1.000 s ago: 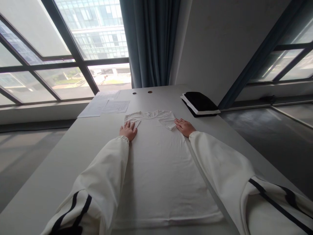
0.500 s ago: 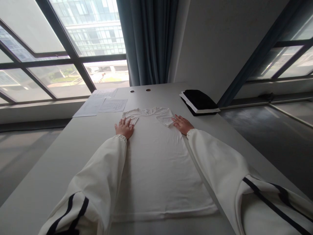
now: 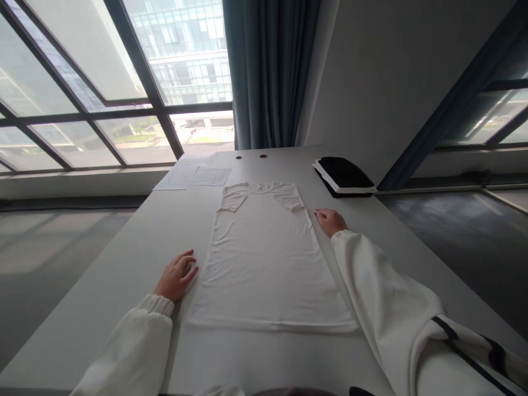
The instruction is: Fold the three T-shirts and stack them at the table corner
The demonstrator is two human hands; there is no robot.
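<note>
A white short-sleeved T-shirt [image 3: 268, 258] lies flat with its neckline at the far end and its hem toward me. Both sleeves are folded inward over the body. My left hand [image 3: 177, 276] is just off the shirt's left edge near the hem, fingers apart and holding nothing. Beside the right sleeve, a little clear of the fabric, my right hand [image 3: 331, 221] has its fingers curled together, with nothing visible in them.
The shirt rests on a long white table [image 3: 231, 360]. Printed paper sheets [image 3: 210, 176] lie at the far left, near two round holes in the tabletop. A black folded item with a white layer [image 3: 346, 173] sits at the far right. A blue curtain [image 3: 272, 77] hangs beyond the table.
My left hand has left the left sleeve and come back toward the hem, off the shirt. My right hand has moved right, off the right sleeve, and its fingers have curled in.
</note>
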